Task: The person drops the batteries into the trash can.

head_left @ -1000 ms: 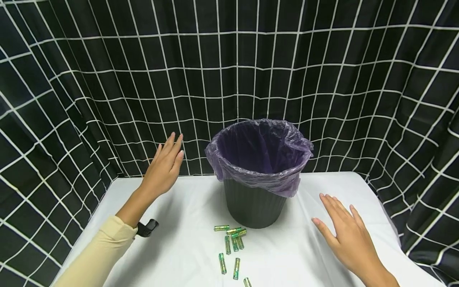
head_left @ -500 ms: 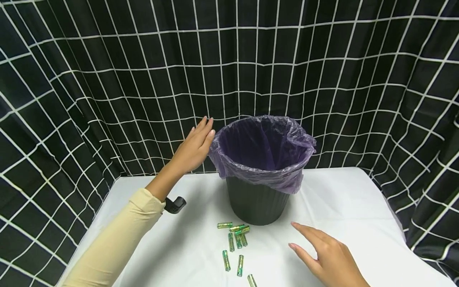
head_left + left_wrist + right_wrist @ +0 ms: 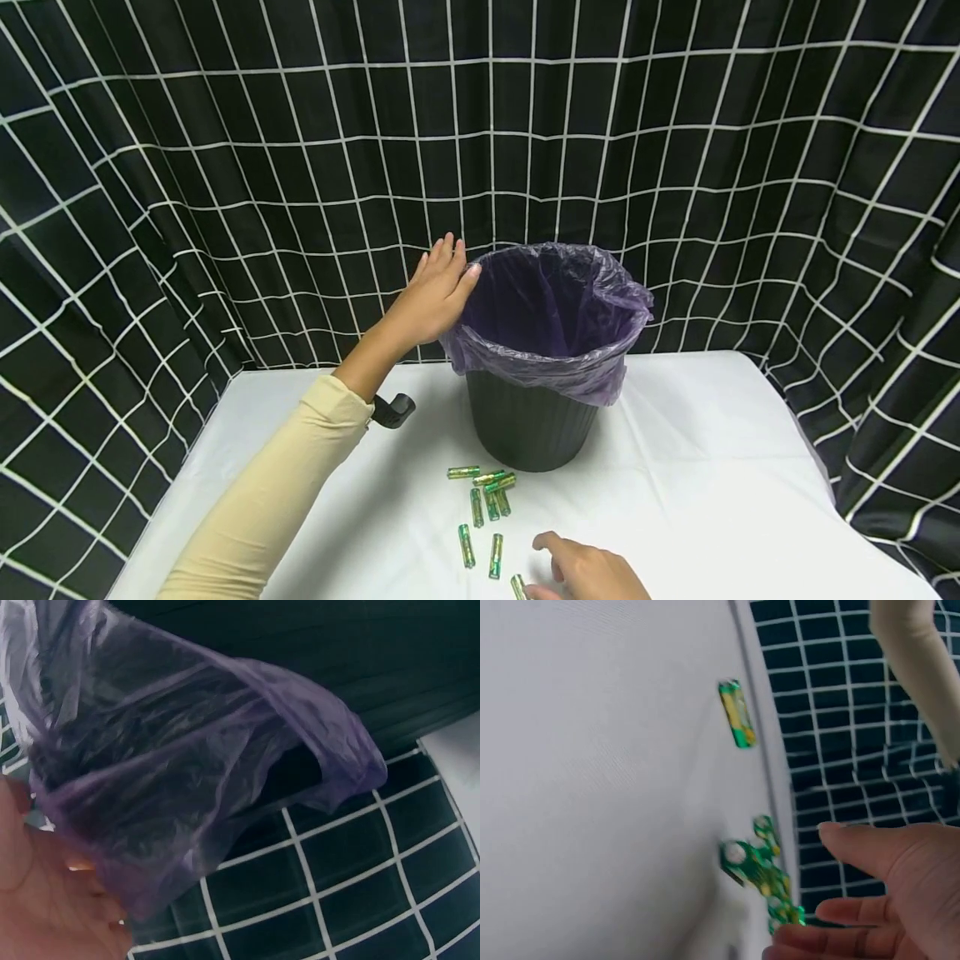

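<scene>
Both hands are well apart, and neither is clamped on anything. The left hand (image 3: 431,296) lies with straight fingers against the left rim of a purple bag (image 3: 555,375) lining a dark bin (image 3: 532,429). The right hand (image 3: 592,575) hangs with thumb and fingers parted beside the nearest battery (image 3: 518,586), on the worktop (image 3: 697,467) at the bottom edge of the head view; whether the thumb touches it cannot be told. That battery should be small, rigid, fairly light and smooth enough to roll; a thumb-and-finger pinch across its middle would suit. The other batteries (image 3: 491,504) lie before the bin, some overlapping. The bag looks thin, slippery and easily torn. No brand or lettering is legible on the green-and-gold wrappers.
</scene>
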Demonstrator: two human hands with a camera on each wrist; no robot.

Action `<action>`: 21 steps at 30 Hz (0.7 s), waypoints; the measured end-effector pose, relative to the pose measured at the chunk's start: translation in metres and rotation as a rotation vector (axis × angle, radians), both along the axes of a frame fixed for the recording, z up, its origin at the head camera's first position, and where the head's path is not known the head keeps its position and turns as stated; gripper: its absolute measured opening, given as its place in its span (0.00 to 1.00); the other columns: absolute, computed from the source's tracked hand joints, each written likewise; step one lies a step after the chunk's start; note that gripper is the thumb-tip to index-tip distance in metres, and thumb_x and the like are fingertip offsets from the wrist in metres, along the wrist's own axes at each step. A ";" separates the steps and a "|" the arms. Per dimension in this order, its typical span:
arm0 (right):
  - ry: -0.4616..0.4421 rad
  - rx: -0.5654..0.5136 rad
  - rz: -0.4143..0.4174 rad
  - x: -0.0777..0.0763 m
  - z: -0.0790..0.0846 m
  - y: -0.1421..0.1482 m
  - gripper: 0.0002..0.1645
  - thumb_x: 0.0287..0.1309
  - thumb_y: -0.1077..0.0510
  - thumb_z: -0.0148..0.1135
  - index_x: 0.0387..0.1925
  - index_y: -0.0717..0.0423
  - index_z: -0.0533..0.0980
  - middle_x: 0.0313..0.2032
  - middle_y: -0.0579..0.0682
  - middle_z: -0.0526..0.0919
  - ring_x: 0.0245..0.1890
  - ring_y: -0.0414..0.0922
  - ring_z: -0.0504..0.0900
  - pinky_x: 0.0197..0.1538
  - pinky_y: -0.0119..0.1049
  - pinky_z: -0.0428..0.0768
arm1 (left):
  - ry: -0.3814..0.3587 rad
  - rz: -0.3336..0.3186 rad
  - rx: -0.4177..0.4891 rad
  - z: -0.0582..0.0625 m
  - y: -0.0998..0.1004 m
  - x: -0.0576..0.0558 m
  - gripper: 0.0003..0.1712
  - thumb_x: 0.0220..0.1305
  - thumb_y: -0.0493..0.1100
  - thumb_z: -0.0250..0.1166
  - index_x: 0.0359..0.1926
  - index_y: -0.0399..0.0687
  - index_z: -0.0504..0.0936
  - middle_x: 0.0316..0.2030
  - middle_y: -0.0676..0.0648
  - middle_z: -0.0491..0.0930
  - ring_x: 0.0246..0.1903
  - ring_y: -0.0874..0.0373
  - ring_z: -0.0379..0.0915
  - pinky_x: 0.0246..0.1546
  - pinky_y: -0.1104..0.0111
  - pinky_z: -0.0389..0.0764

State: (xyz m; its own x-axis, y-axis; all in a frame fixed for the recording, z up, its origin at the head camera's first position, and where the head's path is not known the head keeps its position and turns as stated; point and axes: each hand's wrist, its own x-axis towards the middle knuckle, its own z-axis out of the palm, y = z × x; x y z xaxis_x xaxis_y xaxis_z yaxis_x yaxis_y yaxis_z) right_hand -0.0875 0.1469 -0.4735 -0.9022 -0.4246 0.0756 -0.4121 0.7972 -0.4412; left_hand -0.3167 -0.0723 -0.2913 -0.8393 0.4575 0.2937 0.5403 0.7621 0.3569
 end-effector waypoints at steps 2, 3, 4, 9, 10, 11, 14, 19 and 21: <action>-0.019 0.026 0.012 -0.001 -0.006 -0.005 0.34 0.50 0.30 0.60 0.42 0.54 0.75 0.19 0.34 0.69 0.17 0.30 0.63 0.20 0.28 0.67 | -0.003 -0.004 -0.042 -0.001 0.005 0.000 0.41 0.73 0.62 0.27 0.72 0.35 0.39 0.73 0.41 0.31 0.71 0.55 0.20 0.71 0.61 0.31; -0.030 0.044 0.013 -0.001 -0.009 -0.007 0.38 0.47 0.26 0.59 0.42 0.54 0.74 0.19 0.35 0.70 0.17 0.31 0.63 0.19 0.29 0.67 | -0.004 -0.004 -0.065 -0.002 0.007 0.000 0.41 0.73 0.62 0.26 0.72 0.35 0.38 0.73 0.41 0.31 0.71 0.55 0.19 0.71 0.60 0.31; -0.077 0.058 -0.002 -0.001 -0.011 -0.010 0.43 0.41 0.22 0.59 0.42 0.54 0.74 0.20 0.35 0.71 0.17 0.31 0.64 0.20 0.30 0.68 | -0.006 -0.004 -0.082 -0.003 0.009 0.000 0.41 0.73 0.62 0.26 0.72 0.35 0.38 0.73 0.41 0.30 0.71 0.55 0.18 0.71 0.60 0.30; -0.152 0.121 -0.016 -0.001 -0.020 -0.016 0.49 0.33 0.17 0.58 0.39 0.55 0.73 0.20 0.42 0.76 0.16 0.34 0.67 0.19 0.34 0.72 | -0.022 -0.007 -0.124 -0.007 0.013 -0.003 0.40 0.73 0.61 0.27 0.72 0.35 0.40 0.73 0.41 0.29 0.71 0.53 0.20 0.71 0.61 0.30; -0.156 0.128 -0.018 -0.001 -0.021 -0.017 0.48 0.34 0.17 0.58 0.38 0.55 0.73 0.20 0.42 0.75 0.16 0.34 0.67 0.19 0.34 0.72 | -0.030 -0.013 -0.123 -0.008 0.014 -0.004 0.40 0.73 0.60 0.27 0.72 0.34 0.41 0.73 0.41 0.30 0.71 0.53 0.20 0.71 0.61 0.30; -0.162 0.135 -0.020 -0.001 -0.022 -0.018 0.48 0.34 0.17 0.58 0.38 0.56 0.73 0.20 0.43 0.75 0.16 0.34 0.67 0.19 0.34 0.72 | -0.038 -0.020 -0.123 -0.008 0.014 -0.005 0.40 0.73 0.60 0.27 0.72 0.34 0.41 0.73 0.41 0.30 0.71 0.53 0.21 0.71 0.61 0.30; -0.230 0.135 -0.067 0.001 -0.023 -0.020 0.50 0.27 0.14 0.57 0.34 0.54 0.75 0.18 0.42 0.73 0.16 0.36 0.68 0.20 0.34 0.72 | -0.057 -0.042 -0.119 -0.009 0.014 -0.006 0.39 0.74 0.59 0.28 0.72 0.34 0.42 0.73 0.41 0.32 0.72 0.53 0.23 0.71 0.61 0.31; -0.290 0.099 -0.099 0.005 -0.023 -0.020 0.44 0.26 0.15 0.59 0.27 0.50 0.77 0.16 0.39 0.71 0.16 0.37 0.67 0.20 0.32 0.70 | -0.054 -0.061 -0.117 -0.010 0.015 -0.006 0.38 0.74 0.57 0.29 0.71 0.32 0.44 0.73 0.39 0.37 0.72 0.50 0.28 0.71 0.59 0.35; -0.308 0.067 -0.091 0.007 -0.023 -0.019 0.42 0.26 0.16 0.61 0.25 0.49 0.77 0.16 0.38 0.71 0.16 0.37 0.68 0.20 0.32 0.70 | -0.061 -0.061 -0.121 -0.010 0.015 -0.006 0.38 0.74 0.57 0.29 0.71 0.32 0.43 0.73 0.39 0.37 0.72 0.51 0.28 0.71 0.60 0.34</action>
